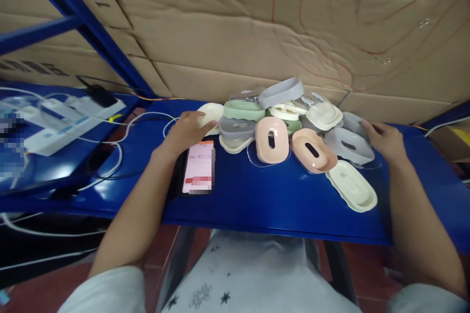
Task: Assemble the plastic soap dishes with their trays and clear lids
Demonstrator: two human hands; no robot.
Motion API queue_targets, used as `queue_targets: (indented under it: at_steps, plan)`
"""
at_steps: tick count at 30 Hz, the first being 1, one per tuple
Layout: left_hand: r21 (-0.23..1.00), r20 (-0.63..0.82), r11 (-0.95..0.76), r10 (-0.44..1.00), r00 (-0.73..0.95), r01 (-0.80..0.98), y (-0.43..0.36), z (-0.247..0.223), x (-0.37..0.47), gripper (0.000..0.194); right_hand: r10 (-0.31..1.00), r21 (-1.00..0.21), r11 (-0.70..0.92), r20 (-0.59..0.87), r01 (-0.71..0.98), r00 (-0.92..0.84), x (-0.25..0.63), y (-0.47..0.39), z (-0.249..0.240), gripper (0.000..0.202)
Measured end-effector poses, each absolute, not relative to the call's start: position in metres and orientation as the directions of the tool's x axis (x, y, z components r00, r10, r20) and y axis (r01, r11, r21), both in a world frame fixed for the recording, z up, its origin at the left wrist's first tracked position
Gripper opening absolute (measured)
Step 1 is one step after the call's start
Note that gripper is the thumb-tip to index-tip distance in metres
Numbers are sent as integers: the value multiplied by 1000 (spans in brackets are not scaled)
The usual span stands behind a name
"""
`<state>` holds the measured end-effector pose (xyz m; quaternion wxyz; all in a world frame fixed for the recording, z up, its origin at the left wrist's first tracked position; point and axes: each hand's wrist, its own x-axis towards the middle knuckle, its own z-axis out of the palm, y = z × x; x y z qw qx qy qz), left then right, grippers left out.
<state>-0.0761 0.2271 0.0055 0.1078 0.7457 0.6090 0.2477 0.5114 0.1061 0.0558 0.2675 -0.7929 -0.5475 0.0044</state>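
Observation:
My left hand (189, 131) is at the left end of a pile of oval plastic dish parts, its thumb and fingers closed around the edge of a cream oval dish (213, 110). On the right, my right hand (385, 139) has its fingers apart, fingertips against a grey oval dish (354, 123). A slotted grey oval shell (349, 145) lies beside that hand. Between my hands are a pink slotted shell (272, 141), a second pink shell (314, 150), a green tray (243, 110) and a tilted grey ring (282, 92). Nearer me lies a wavy-edged cream tray (352, 186).
A phone (199, 167) showing a timer lies by my left forearm. White power strips (73, 124) and loose white cables (119, 156) occupy the left side. Cardboard (235, 24) stands behind the blue table (253, 200), with a blue metal frame (95, 34) at left.

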Motion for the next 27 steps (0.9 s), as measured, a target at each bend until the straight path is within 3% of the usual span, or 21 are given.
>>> queue_targets:
  at_steps: [4,9,13,18,20,22,24,27]
  plan:
    - [457,214,-184,972,94,870,225,5,-76,59,839,-430,-316,291,846,461,523,104,57,38]
    - [427,203,-186,973,106,885,213,10,-68,62,705,-332,-451,437,829,559,551,99,60,23]
    - [398,139,-148,985,100,905,210,13,-67,66,673,-319,-550,379,772,636,566,97,56,20]
    - [436,333,-277,933,132,856,196,32,-57,62,714,-302,-544,323,783,621,542,98,63,13]
    - [449,462,-406,868,183,796,181,47,-44,57,696,-328,-445,460,834,552,509,92,76,27]
    - [448,542,-551,794,276,704,161,61,-28,53,640,-359,-148,676,922,366,463,80,88,38]
    - [426,542,-663,732,413,616,140,70,-10,48,606,-306,141,779,942,163,411,62,95,36]
    - [350,498,-750,657,567,561,117,70,13,44,688,-124,528,642,840,-338,346,35,93,34]
